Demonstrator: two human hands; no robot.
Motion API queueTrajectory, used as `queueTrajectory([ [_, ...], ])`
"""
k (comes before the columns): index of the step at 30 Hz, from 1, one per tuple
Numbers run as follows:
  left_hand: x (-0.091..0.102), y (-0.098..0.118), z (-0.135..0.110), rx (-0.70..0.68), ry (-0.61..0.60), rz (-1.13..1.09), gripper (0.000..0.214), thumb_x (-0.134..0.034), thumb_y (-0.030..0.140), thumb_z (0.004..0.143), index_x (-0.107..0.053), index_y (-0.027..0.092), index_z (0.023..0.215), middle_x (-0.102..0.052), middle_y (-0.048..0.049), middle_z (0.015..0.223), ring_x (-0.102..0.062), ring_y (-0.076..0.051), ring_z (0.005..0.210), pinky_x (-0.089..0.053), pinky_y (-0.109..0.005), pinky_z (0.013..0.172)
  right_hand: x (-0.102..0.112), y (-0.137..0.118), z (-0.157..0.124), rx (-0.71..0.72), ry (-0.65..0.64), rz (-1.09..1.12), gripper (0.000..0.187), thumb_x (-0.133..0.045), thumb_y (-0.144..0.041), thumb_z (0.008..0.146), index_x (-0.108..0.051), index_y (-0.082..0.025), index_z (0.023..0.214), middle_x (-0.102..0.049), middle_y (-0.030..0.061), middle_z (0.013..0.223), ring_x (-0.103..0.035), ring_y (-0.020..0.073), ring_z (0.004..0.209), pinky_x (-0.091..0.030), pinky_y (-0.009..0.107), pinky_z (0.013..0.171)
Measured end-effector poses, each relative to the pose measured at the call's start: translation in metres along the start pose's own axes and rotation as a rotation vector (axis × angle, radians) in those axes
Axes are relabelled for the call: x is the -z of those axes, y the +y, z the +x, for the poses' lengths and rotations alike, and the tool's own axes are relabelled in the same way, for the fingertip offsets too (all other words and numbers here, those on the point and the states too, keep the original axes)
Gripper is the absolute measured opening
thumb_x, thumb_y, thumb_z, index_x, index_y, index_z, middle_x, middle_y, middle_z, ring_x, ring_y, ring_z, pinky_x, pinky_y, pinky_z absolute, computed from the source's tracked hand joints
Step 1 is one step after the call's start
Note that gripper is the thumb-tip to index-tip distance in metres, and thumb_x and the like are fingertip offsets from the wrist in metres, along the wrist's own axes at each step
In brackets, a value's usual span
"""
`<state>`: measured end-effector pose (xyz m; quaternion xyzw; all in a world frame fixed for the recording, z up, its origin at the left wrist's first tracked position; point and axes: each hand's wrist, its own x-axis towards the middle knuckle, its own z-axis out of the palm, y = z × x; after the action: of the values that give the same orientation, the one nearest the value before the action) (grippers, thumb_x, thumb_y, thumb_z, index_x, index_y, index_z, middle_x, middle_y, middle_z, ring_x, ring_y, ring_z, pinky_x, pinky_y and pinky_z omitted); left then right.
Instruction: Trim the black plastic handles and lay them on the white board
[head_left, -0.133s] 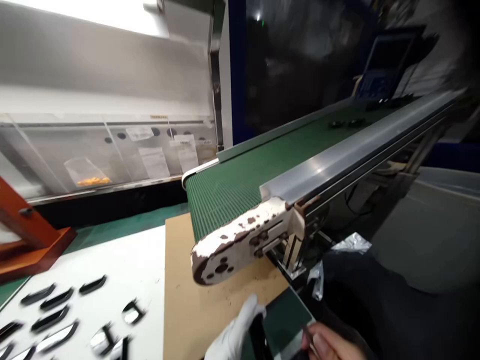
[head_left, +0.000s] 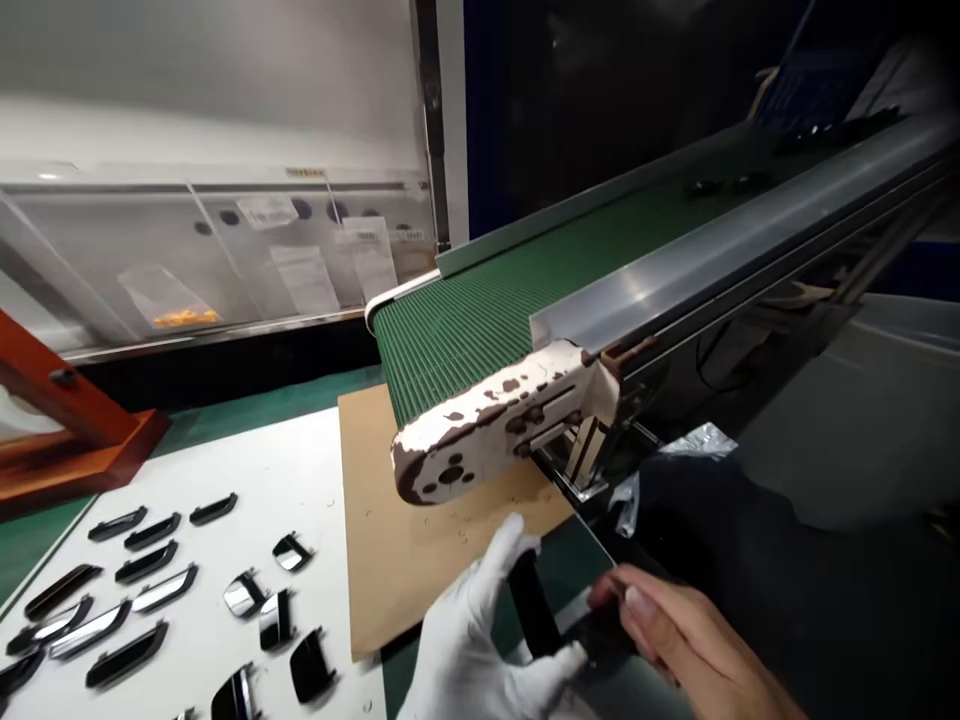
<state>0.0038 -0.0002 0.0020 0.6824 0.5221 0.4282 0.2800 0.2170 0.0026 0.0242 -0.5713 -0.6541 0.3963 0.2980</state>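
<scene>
My left hand (head_left: 480,635), in a white glove, grips a glossy black plastic part (head_left: 534,605) between thumb and fingers at the lower middle. The part stands tilted, its upper end by my thumb. Close on its right, my right hand (head_left: 667,625) is bare, with thumb and forefinger pinched together. Something thin and dark shows at those fingertips, too small to make out. On the white board (head_left: 300,465) at the left lie several long black handle-like parts (head_left: 127,655) and several shorter shiny black pieces (head_left: 311,668).
A green conveyor belt (head_left: 480,320) slopes up to the right, its chipped white end plate (head_left: 480,430) overhanging a brown cardboard sheet (head_left: 405,560). An orange stand (head_left: 82,440) is at the left. Clear bins (head_left: 247,260) line the back. Crumpled foil (head_left: 697,443) lies beneath the conveyor.
The view has tipped downward, so both hands and more parts on the board show. My left hand keeps its hold on the black part; my right hand stays beside it, pinched.
</scene>
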Motion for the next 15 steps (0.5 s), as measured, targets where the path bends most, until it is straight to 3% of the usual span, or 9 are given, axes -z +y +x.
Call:
queueTrajectory([
  [2,-0.002,0.006,-0.001,-0.02,0.0,-0.085,0.079,-0.075,0.048,0.077,-0.039,0.024,0.143,-0.066,-0.0081,0.121,-0.066,-0.025,0.107,-0.053,-0.033,0.098,0.009,-0.017,-0.005,0.164,-0.108,-0.145,0.078,-0.03,-0.088,0.074,-0.063,-0.021,0.094,-0.065,0.0066,0.078,-0.063,0.023,0.07,-0.053,0.031,0.063],
  [5,-0.003,0.016,-0.006,-0.067,-0.008,-0.147,0.08,-0.076,0.049,0.076,-0.04,0.023,0.143,-0.066,-0.0086,0.121,-0.065,-0.025,0.108,-0.053,-0.036,0.099,0.014,-0.038,-0.009,0.198,-0.206,-0.472,0.074,-0.047,-0.093,0.057,-0.054,-0.022,0.078,-0.062,0.0038,0.068,-0.061,0.0244,0.062,-0.051,0.034,0.056],
  [8,-0.004,0.026,-0.011,-0.048,-0.043,-0.274,0.082,-0.084,0.041,0.07,-0.044,0.025,0.14,-0.067,-0.0057,0.119,-0.066,-0.023,0.106,-0.055,-0.031,0.095,0.015,-0.047,-0.009,0.206,-0.218,-0.635,0.074,-0.054,-0.091,0.056,-0.053,-0.022,0.081,-0.064,0.005,0.07,-0.063,0.0276,0.063,-0.051,0.039,0.059],
  [12,-0.007,0.039,-0.012,0.026,-0.092,-0.526,0.081,-0.089,0.027,0.064,-0.05,0.03,0.135,-0.068,-0.0003,0.117,-0.067,-0.02,0.104,-0.054,-0.026,0.096,0.017,-0.047,-0.009,0.311,-0.205,-0.676,0.081,-0.035,-0.095,0.062,-0.056,-0.02,0.084,-0.065,0.0073,0.068,-0.064,0.0279,0.057,-0.05,0.039,0.056],
  [15,-0.009,0.047,-0.012,0.069,-0.136,-0.695,0.072,-0.087,0.031,0.067,-0.054,0.027,0.131,-0.069,-0.0017,0.113,-0.068,-0.022,0.103,-0.054,-0.029,0.097,0.018,-0.049,-0.012,0.335,-0.193,-0.684,0.084,-0.029,-0.095,0.065,-0.059,-0.019,0.087,-0.063,0.0069,0.063,-0.063,0.026,0.053,-0.046,0.035,0.051],
])
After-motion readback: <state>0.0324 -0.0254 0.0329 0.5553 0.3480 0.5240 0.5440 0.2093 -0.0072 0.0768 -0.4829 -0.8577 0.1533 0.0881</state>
